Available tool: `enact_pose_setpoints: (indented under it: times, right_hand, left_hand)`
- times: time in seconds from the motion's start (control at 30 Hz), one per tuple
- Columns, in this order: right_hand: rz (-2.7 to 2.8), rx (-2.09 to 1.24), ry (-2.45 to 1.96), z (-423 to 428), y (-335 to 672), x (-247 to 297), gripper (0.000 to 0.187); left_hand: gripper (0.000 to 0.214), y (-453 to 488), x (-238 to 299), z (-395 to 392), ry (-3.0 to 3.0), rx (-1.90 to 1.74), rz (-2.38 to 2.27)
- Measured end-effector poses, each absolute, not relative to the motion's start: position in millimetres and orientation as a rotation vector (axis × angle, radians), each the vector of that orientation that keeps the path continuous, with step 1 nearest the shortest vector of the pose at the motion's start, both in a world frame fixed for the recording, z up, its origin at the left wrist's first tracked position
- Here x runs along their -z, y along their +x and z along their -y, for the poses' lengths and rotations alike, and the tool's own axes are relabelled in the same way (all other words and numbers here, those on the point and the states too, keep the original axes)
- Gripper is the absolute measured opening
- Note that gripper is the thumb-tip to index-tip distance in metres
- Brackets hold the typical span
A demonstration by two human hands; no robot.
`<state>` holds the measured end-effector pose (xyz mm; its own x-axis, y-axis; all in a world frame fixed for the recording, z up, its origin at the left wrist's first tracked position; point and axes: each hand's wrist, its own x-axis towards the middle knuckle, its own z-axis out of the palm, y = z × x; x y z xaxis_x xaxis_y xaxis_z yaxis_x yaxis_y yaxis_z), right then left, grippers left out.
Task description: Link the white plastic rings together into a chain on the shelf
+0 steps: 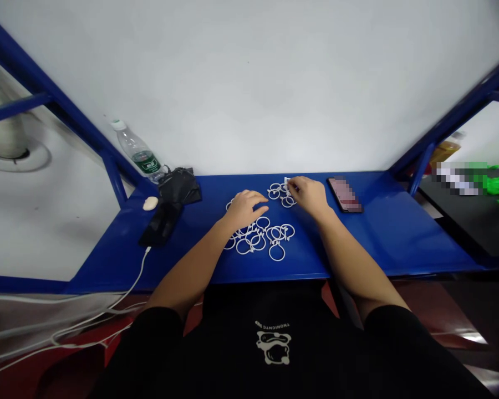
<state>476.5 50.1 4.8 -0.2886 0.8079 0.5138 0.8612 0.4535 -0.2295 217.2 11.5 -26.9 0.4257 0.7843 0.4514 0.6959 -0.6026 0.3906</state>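
Several white plastic rings with small clip-like tabs lie in a loose pile on the blue desk, near its front edge. My left hand rests over the far-left part of this pile, its fingers stretched and apart, hiding some rings beneath. A smaller cluster of the same rings sits farther back. At its right side my right hand is closed, thumb and fingertips pinching a white ring. The held ring partly overlaps the cluster, and the fingers cover some of it.
A phone lies right of my right hand. At the left are a black bundle, a cream-coloured rounded case, a clear bottle and a white cable. Blue frame bars flank the blue desk; a white wall stands behind.
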Motion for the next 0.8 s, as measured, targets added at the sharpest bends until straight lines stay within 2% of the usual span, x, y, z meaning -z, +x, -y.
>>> enact_pose_setpoints:
  times: [0.13,0.23,0.33,0.53,0.8]
  right_hand:
    - [2.095,0.065,-1.419,-54,481,-5,0.024]
    - [2.041,0.004,-1.363,-50,477,-6,0.023]
    - [2.024,-0.051,-1.249,-44,470,-6,0.023]
    - [2.241,-0.119,-0.911,-31,451,5,0.023]
    - [2.197,-0.161,-0.859,-23,437,14,0.025]
  left_hand:
    - [0.013,217,34,-10,2.604,-0.637,-1.206]
    - [0.003,221,36,-8,2.605,-0.578,-1.197]
    - [0.013,223,35,-8,2.552,-0.688,-1.321]
    - [0.011,219,26,-15,2.215,-1.110,-1.721]
    - [0.009,227,32,-13,2.228,-1.205,-1.665]
